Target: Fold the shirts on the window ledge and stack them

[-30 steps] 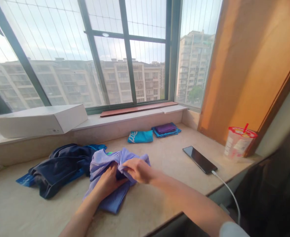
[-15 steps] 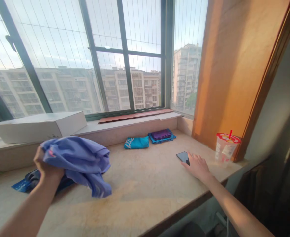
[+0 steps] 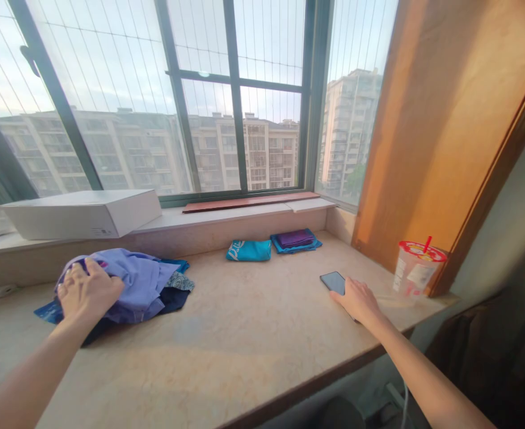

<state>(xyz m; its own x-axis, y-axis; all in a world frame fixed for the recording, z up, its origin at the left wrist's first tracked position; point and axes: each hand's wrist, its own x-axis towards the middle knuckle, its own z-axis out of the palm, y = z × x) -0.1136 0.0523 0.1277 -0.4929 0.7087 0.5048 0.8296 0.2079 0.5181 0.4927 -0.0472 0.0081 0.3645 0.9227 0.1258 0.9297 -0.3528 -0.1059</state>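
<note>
My left hand (image 3: 86, 289) is on a lavender garment (image 3: 139, 283), its fingers curled into the cloth and the thumb pointing right. The garment lies crumpled on a heap of darker cloths, and a navy and patterned cloth (image 3: 178, 292) shows at its right side. Blue fabric (image 3: 49, 312) sticks out on the left. At the right, my right hand (image 3: 359, 298) is closed over the near end of a dark-screened phone (image 3: 332, 281) lying flat on the counter (image 3: 244, 333). Part of the phone is hidden under that hand.
Toward the back lie a folded turquoise cloth (image 3: 248, 250) and a folded blue and purple cloth (image 3: 295, 239). A plastic cup (image 3: 416, 271) with a red straw stands right of the phone. A white box (image 3: 83, 215) sits on the window ledge (image 3: 226, 219).
My left hand has come down with the lavender garment, which now lies on the cloth heap instead of hanging above it. My right hand stays at the phone. The view has shifted slightly.
</note>
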